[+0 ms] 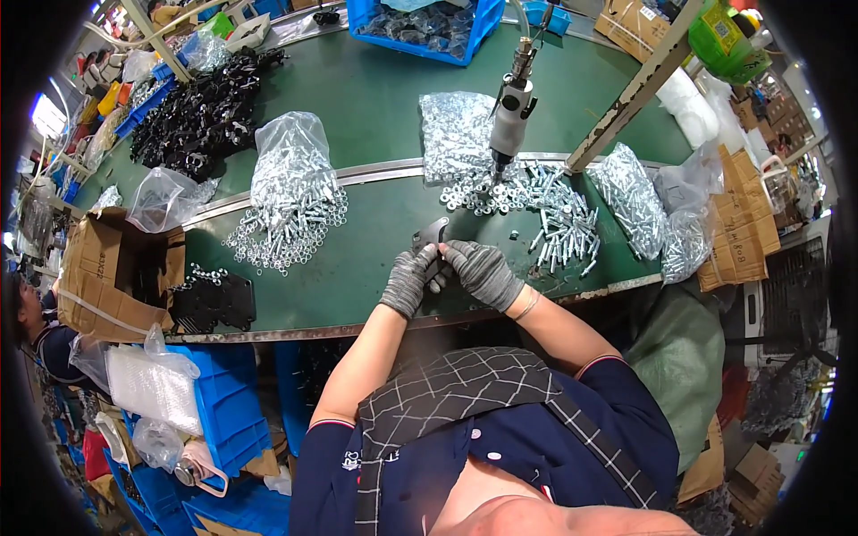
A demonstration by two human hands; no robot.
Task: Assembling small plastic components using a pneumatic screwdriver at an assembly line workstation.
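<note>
Both hands wear grey knit gloves and meet over the near part of the green bench. My left hand is closed round a small grey metal part with a rounded, holed end. Beside it, my right hand pinches at the same part with thumb and fingertips; whether a smaller piece sits there is hidden. Just beyond the hands lies a heap of silvery nuts or washers, with loose bolts to its right. An air screwdriver hangs tip down over the heap.
Bagged bolts spill out at left, near an open cardboard box and black plates. Black parts are piled far left. A blue bin stands at the back. A metal post and bolt bags flank the right.
</note>
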